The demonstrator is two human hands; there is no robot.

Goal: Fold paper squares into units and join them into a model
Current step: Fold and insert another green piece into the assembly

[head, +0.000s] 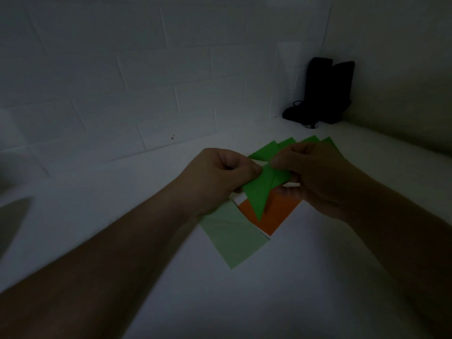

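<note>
Both hands hold a bright green folded paper unit (260,189) above the white table (281,277) — left hand (220,172) and right hand (310,174) each pinching an upper end — its long point hanging toward the person, over an orange paper square (276,216).

Your bare forearms reach in from both lower corners and meet mid-frame, your left hand (220,171) with fingers curled and thumb pinching the folded green paper unit (263,189), your right hand (315,177) gripping its other end, knuckles up
</note>
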